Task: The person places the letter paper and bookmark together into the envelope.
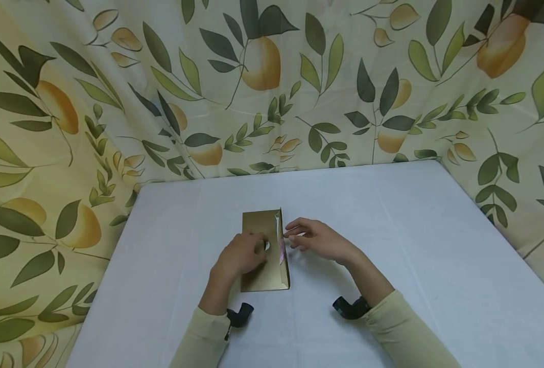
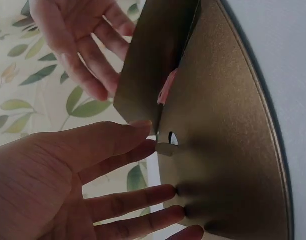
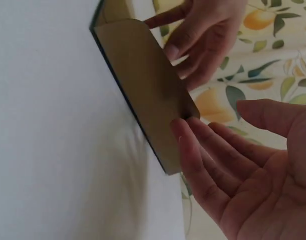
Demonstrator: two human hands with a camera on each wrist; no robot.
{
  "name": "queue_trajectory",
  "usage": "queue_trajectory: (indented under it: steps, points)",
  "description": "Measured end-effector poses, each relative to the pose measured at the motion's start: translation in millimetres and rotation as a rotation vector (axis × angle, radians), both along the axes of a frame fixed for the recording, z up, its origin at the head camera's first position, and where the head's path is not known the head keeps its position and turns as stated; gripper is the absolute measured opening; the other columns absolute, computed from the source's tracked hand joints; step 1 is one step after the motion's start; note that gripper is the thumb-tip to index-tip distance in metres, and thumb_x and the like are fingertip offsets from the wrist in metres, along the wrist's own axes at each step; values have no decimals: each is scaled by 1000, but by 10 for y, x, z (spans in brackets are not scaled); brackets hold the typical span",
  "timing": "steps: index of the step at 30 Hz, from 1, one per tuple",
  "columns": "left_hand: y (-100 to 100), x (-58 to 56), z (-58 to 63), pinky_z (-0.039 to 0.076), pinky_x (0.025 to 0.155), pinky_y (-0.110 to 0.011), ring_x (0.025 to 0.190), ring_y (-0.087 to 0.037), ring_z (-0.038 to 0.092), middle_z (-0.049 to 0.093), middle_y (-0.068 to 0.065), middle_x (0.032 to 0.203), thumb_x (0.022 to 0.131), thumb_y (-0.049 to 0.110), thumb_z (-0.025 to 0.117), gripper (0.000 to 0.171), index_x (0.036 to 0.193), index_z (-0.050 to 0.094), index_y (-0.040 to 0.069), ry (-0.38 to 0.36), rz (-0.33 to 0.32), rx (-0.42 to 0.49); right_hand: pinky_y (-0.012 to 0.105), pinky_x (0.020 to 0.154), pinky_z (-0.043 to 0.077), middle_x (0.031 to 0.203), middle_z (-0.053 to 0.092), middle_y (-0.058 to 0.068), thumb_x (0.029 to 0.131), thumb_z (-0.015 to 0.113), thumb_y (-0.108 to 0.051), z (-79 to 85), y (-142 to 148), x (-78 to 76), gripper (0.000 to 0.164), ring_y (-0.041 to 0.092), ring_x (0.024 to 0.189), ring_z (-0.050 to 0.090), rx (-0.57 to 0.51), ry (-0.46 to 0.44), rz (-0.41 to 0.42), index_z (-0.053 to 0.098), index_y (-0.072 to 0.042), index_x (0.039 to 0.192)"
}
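Observation:
A flat gold cardboard box lies on the table, its long side facing right with a flap folded outward and standing up. A pink item shows in the gap behind that flap. My left hand is over the box's top panel, several fingertips touching it. Its thumb and index finger come close together beside a small raised tab at a cut-out hole. My right hand is at the box's right side, fingers extended, with fingertips at the flap's upper edge.
A white cloth covers the table. Behind and to the left hangs a curtain printed with leaves and fruit. Dark wrist cameras sit on both wrists, close above the tabletop.

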State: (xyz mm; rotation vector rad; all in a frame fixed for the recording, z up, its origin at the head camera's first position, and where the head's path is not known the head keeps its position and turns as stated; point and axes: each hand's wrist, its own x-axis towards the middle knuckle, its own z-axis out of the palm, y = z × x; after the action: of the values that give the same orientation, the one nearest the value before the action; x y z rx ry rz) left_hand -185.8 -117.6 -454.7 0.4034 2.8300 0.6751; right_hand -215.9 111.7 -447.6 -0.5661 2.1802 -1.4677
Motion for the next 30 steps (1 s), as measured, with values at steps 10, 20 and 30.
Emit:
queue_trajectory:
  steps: [10, 20, 30]
  points:
    - [-31, -25, 2, 45, 81, -41, 104, -24, 56, 60, -7, 116, 88, 22, 63, 34, 120, 61, 12, -32, -6, 33, 40, 78, 50, 121, 59, 4, 96, 56, -23, -140, -151, 67, 31, 21, 100, 61, 81, 97, 99, 59, -10, 124]
    - [-58, -8, 33, 44, 81, -40, 106, -25, 55, 59, -9, 119, 89, 18, 59, 32, 121, 61, 10, -55, 20, 69, 34, 79, 48, 121, 60, -2, 96, 57, -25, -193, -228, 107, 29, 16, 103, 58, 167, 119, 116, 60, -14, 123]
    - [-56, -13, 0, 45, 80, -40, 108, -25, 54, 60, -8, 117, 90, 20, 62, 32, 120, 62, 12, -56, 10, 35, 34, 78, 48, 120, 60, -1, 94, 57, -18, -263, -265, 111, 27, 16, 102, 58, 190, 130, 119, 60, -14, 121]
